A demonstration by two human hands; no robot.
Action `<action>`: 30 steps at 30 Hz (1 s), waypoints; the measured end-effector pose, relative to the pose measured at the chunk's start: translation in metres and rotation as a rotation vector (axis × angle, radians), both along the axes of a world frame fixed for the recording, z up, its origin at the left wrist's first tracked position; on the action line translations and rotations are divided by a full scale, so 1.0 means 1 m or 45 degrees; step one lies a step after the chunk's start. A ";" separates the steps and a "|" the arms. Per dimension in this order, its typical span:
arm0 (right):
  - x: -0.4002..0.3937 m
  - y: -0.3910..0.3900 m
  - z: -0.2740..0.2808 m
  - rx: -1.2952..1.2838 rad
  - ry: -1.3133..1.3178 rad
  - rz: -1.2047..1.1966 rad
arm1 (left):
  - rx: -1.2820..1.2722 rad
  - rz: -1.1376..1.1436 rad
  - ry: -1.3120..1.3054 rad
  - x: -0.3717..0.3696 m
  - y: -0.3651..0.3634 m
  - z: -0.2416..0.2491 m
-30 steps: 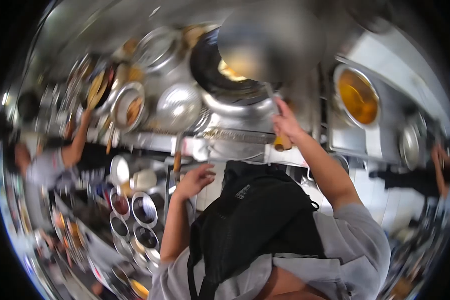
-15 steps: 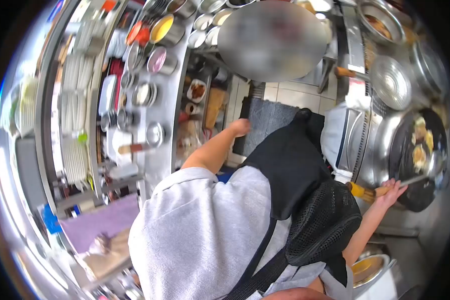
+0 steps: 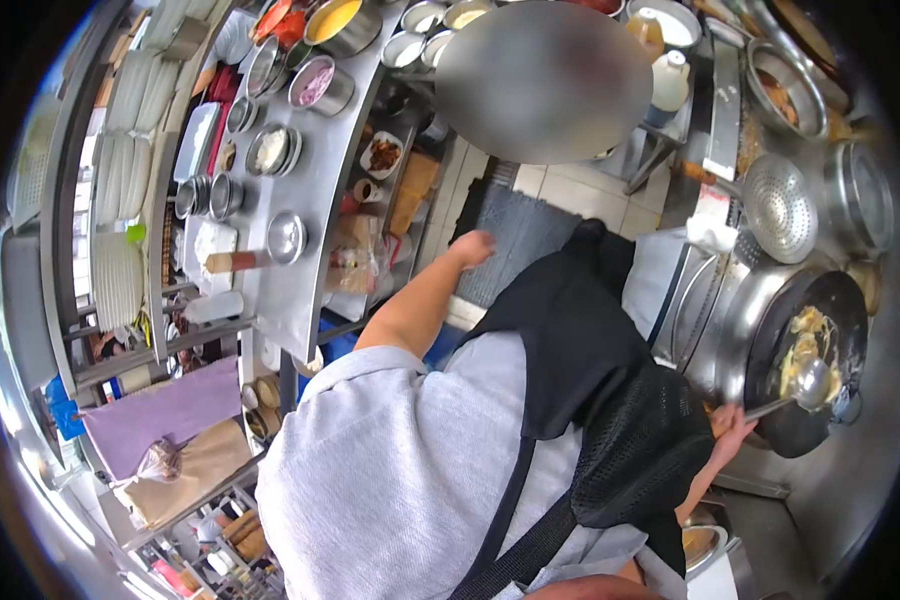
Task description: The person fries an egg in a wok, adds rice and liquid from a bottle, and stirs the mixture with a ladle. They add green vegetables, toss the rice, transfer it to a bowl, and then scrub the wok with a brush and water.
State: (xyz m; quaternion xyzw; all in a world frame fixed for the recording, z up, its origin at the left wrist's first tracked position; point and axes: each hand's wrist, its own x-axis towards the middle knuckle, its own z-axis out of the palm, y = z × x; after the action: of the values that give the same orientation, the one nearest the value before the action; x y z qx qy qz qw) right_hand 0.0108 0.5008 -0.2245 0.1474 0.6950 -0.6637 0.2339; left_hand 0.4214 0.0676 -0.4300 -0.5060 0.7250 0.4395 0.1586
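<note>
My right hand [image 3: 735,430] is closed around the wooden handle of a ladle [image 3: 810,385]. The ladle's metal bowl rests among yellow and whitish food [image 3: 808,345] inside a dark wok [image 3: 785,425]. What the food is, I cannot make out. The wok sits on a round metal burner surround [image 3: 720,345]. My left hand [image 3: 473,248] hangs beside the steel counter, above the dark floor mat [image 3: 530,245]. Its fingers look curled in, with nothing visible in them.
On the left a steel counter [image 3: 305,225] carries metal bowls and a pot of yellow liquid [image 3: 332,22]. Stacked plates [image 3: 118,275] fill the shelf beyond. Above the wok lies a perforated strainer [image 3: 780,205]. A blurred patch hides the top middle.
The ladle has dipped into the food, which now lies gathered in a yellow heap rather than separate pieces. My right hand has moved nearer my body. The whole view has shifted.
</note>
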 end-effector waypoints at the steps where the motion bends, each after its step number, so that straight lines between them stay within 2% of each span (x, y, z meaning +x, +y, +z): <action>1: -0.008 0.019 0.000 -0.012 0.018 -0.019 | -0.040 0.058 0.142 -0.034 -0.012 0.005; 3: -0.031 0.060 -0.010 -1.139 -0.257 -0.012 | -0.268 -0.298 0.204 -0.105 -0.029 0.041; 4: -0.042 0.061 -0.019 -1.143 -0.221 -0.049 | -0.187 -0.362 0.261 -0.139 -0.039 0.053; 6: -0.066 0.042 -0.035 -0.388 -0.097 -0.175 | -0.049 -0.521 0.373 -0.204 -0.051 0.075; 8: -0.046 0.000 -0.058 -0.115 -0.024 -0.371 | -0.077 -0.642 0.442 -0.255 -0.051 0.112; 9: -0.011 -0.052 -0.023 0.018 0.199 -0.554 | -0.177 -0.791 0.584 -0.275 -0.054 0.117; 10: 0.000 -0.047 -0.012 -0.033 0.010 -0.509 | -0.194 -0.845 0.733 -0.297 -0.054 0.128; 11: 0.017 -0.053 0.009 -0.234 0.032 -0.581 | -0.083 -0.851 0.702 -0.318 -0.050 0.144; 12: 0.025 -0.053 0.052 -0.629 -0.131 -0.567 | 0.117 -0.811 0.860 -0.333 -0.046 0.150; 13: 0.013 -0.016 0.040 -1.075 0.029 -0.381 | 0.267 -0.800 0.889 -0.349 -0.038 0.160; 14: -0.005 0.009 0.037 -1.393 0.012 -0.367 | 0.480 -0.770 0.804 -0.364 -0.030 0.168; 15: -0.018 0.016 0.033 -1.562 -0.114 -0.677 | 0.556 -0.963 0.815 -0.377 -0.022 0.164; 16: -0.033 0.010 0.013 -1.304 0.058 -0.546 | 0.610 -1.119 0.824 -0.392 -0.018 0.161; 17: -0.038 -0.022 0.006 -0.637 0.171 -0.672 | 0.590 -1.260 0.838 -0.401 -0.013 0.170; 18: -0.039 -0.053 0.006 -0.385 0.125 -0.745 | 0.568 -1.394 0.850 -0.415 -0.003 0.178; 20: -0.032 -0.096 0.010 -0.327 0.155 -0.833 | 0.527 -1.610 0.798 -0.439 0.008 0.199; 22: -0.011 -0.126 0.061 -0.511 -0.053 -0.931 | 0.626 -1.689 0.827 -0.459 0.018 0.210; 23: -0.008 -0.116 0.078 -0.630 -0.128 -0.928 | 0.635 -1.720 0.827 -0.470 0.024 0.217; 26: -0.032 -0.054 0.044 -1.560 -0.034 -0.772 | 0.718 -1.861 0.743 -0.493 0.041 0.224; 27: -0.045 -0.059 0.025 -1.324 0.088 -0.779 | 0.733 -1.937 0.782 -0.500 0.048 0.216; 28: -0.049 -0.078 0.024 -1.327 0.095 -0.784 | 0.748 -2.012 0.829 -0.507 0.056 0.212; 30: -0.058 -0.126 0.023 -0.329 0.147 -0.913 | 0.679 -2.050 0.925 -0.516 0.068 0.214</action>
State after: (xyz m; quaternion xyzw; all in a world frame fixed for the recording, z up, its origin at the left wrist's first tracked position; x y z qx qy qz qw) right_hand -0.0469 0.3749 -0.2012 0.3127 0.5220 -0.7927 -0.0361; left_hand -0.0943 0.1356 -0.2162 0.3731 0.7383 0.4810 0.2906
